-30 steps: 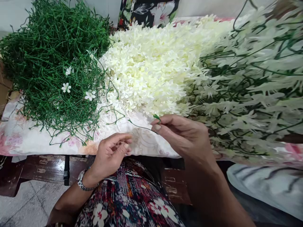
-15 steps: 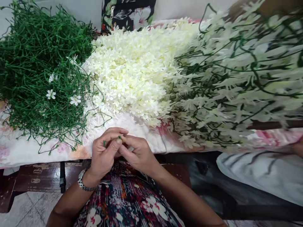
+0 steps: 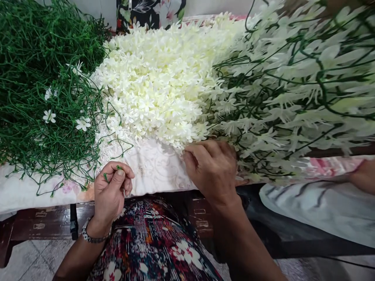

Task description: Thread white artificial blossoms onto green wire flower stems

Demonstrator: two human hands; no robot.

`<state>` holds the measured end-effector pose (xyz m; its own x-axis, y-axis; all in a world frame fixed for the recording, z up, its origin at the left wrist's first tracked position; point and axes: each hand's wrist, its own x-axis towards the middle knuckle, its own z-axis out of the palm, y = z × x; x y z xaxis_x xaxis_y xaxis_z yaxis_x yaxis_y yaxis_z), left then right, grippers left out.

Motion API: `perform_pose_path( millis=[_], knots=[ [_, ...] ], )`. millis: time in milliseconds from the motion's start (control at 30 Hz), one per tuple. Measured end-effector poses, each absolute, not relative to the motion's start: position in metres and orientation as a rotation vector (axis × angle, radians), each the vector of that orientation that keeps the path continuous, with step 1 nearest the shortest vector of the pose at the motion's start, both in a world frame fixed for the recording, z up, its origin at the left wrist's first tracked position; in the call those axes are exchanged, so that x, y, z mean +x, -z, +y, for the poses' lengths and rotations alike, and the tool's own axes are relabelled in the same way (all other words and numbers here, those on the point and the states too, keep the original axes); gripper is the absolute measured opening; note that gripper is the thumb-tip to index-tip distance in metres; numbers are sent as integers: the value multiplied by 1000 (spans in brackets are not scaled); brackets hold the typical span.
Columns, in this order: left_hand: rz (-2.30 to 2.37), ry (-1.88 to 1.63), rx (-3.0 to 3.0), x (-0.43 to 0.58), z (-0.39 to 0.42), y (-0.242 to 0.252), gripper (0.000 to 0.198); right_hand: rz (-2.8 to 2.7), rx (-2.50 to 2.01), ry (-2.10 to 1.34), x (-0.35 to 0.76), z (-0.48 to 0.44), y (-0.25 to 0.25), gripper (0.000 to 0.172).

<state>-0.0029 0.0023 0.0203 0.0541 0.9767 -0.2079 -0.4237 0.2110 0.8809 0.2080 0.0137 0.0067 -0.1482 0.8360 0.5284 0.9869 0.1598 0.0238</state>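
My left hand (image 3: pixel 113 189), with a watch on its wrist, is closed in a pinch on a thin green stem (image 3: pixel 118 168) near the front edge of the cloth. At the lower edge of the heap of loose white flowers (image 3: pixel 158 86), my right hand (image 3: pixel 212 168) rests with its fingers curled together; what they hold, if anything, is hidden. To the right lies a pile of stems with flowers attached (image 3: pixel 295 89).
A big tangle of bare green stems (image 3: pixel 41 78) with a few white flowers fills the left. All piles lie on a floral cloth (image 3: pixel 152 168) over a low wooden bench (image 3: pixel 41 224). Another person's arm (image 3: pixel 363 175) and striped clothing show at right.
My hands met at the cloth's front edge, where the green stem passed to my left hand. They have since parted, and my right hand has gone up to the white flower heap.
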Motion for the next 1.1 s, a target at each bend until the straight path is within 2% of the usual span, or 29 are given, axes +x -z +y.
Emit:
perform_pose_path(
  millis=[133, 367, 433, 500, 600, 667, 867, 1100],
  knots=[
    [966, -1177, 703, -1, 2, -23, 10, -1956, -1662, 301, 211, 6, -8, 4],
    [854, -1111, 759, 13, -5, -15, 13, -1409, -1543, -604, 194, -11, -15, 0],
    [871, -1078, 810, 16, -8, -12, 20, -1367, -1458, -771, 181, -13, -16, 1],
    [915, -1075, 873, 15, -11, -10, 18, -1424, -1375, -847, 167, -14, -16, 3],
    [1033, -1153, 972, 8, -16, -7, 7, -1603, -1276, -862, 153, -14, -16, 5],
    [1131, -1207, 1006, -2, -19, -5, 6, -1724, -1238, -811, 149, -11, -17, 8],
    [1399, -1291, 973, -26, -24, 3, 9, -2091, -1227, -323, 145, 18, -15, 7],
    [1385, -1356, 941, -32, -22, 2, 10, -2499, -1184, 26, 113, 42, -12, 14]
  ],
)
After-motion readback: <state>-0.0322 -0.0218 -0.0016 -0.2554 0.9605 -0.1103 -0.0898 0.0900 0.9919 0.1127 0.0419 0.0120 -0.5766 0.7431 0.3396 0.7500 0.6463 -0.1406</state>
